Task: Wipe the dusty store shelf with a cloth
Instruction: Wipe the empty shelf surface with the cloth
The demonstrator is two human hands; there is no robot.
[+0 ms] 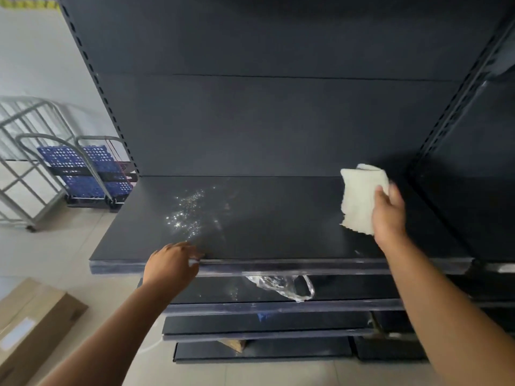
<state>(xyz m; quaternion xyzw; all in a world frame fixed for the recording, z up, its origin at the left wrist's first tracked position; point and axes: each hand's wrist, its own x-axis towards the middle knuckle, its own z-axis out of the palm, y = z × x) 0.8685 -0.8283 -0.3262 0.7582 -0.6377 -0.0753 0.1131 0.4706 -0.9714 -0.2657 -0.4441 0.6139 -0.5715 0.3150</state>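
Observation:
A dark store shelf [278, 218] fills the middle of the view, with a patch of glinting specks and dust [186, 213] on its left half. My right hand [388, 215] holds a white cloth [359, 199] above the shelf's right end; the cloth hangs down and its lower edge is near the surface. My left hand [172, 264] rests at the shelf's front edge, left of centre, with the fingers curled over the clear price strip [306, 267].
Lower shelves [264, 324] step down below, one holding a crumpled clear plastic bag [281, 286]. A cardboard box [30, 324] lies on the tiled floor at lower left. Metal trolleys with a blue crate [83, 171] stand at the left. Slotted uprights [457, 107] frame the shelf.

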